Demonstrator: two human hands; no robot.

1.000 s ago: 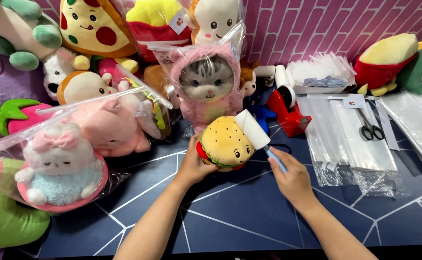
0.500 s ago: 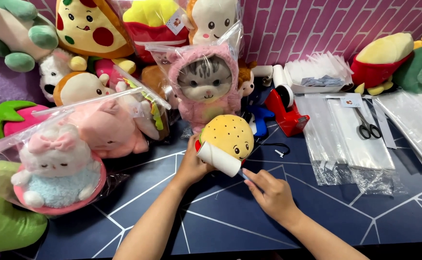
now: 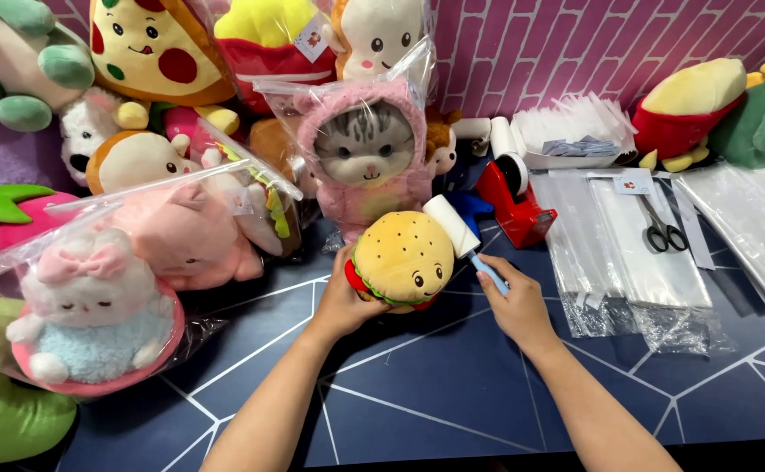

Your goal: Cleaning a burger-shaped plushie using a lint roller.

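Since half a second ago the lint roller [image 3: 454, 225] has risen against the burger plush's [image 3: 402, 259] top; the right hand [image 3: 515, 303] clasps its blue handle. The left hand [image 3: 340, 301] grips the plush above the table [image 3: 417, 393]. A bagged cat plush [image 3: 365, 157] stands behind; flat clear bags [image 3: 636, 253] lie right.

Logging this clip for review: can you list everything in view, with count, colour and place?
burger plush: 1, tan bun with red and green layers, centre, held up off the table
lint roller: 1, white roll on a blue handle, against the burger plush
cat plush: 1, grey face in a pink hood, bagged, behind the burger
bagged plush toys: several, pink and white, left
tape dispenser: 1, red, back centre
scissors: 1, black handles, on the clear bags
clear bags: a stack, right
table: 1, dark blue with white lines
left hand: holds the burger plush
right hand: holds the lint roller
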